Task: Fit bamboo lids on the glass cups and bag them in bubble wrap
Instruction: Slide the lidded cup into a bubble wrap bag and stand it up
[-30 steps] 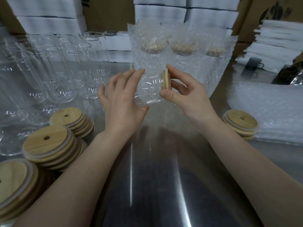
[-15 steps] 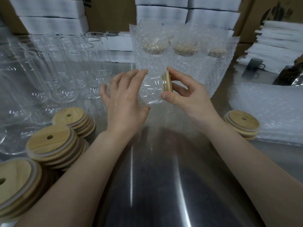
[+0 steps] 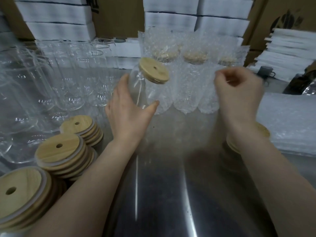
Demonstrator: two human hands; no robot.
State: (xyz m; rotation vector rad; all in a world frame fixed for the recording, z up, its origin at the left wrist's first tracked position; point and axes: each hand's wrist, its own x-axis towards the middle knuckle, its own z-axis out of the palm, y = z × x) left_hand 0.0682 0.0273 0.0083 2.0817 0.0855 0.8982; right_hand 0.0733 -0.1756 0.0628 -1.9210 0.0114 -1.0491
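Observation:
My left hand grips a clear glass cup from the left side, above the steel table. The cup leans to the right. A round bamboo lid with a small hole sits on its mouth. My right hand hovers to the right of the cup, apart from it. Its fingers are curled, it is blurred, and nothing shows in it. Behind both hands stand bubble-wrapped cups with lids inside.
Stacks of bamboo lids lie at the near left, and a short lid stack shows behind my right wrist. Several empty glass cups crowd the left. Flat bubble wrap bags are piled on the right. White boxes line the back.
My right hand has let go of the lid and swung right. The lid now sits on the cup, which my left hand has tipped from lying sideways toward upright.

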